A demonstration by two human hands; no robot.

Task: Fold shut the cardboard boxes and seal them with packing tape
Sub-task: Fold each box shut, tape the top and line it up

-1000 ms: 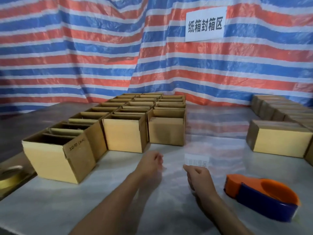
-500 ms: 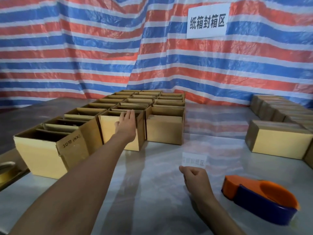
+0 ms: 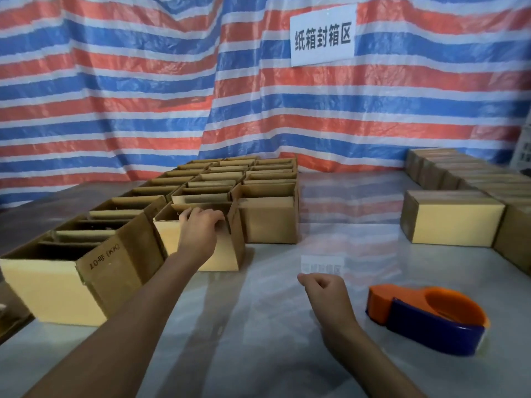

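While the left hand [image 3: 201, 228] grips its near top rim, fingers curled over the edge into the opening, an open cardboard box [image 3: 225, 255] sits just left of centre in the frame. Its front face is pale yellow, its side plain brown, and its top flaps are not folded shut. It stands at the front of the rows of open boxes [image 3: 230, 179], which run toward the upper centre. The forearm crosses part of the front face, and the inside of the box is too dark to read.

The right hand [image 3: 324, 294] hangs over the table [image 3: 258, 334] at lower centre, well apart from the left, fingers curled in a fist with nothing visible in it. Right of it lies an orange and blue tape dispenser [image 3: 428, 317]; whether it holds tape is hard to tell.

At lower left a larger open box [image 3: 51, 285] is printed "10号 (KK)". At the right edge, closed boxes [image 3: 451, 222] are cut off by the frame. Glossy bare tabletop lies between the two groups of boxes. Behind hangs a red, white and blue striped tarp [image 3: 115, 96] with a white sign [image 3: 321, 38].
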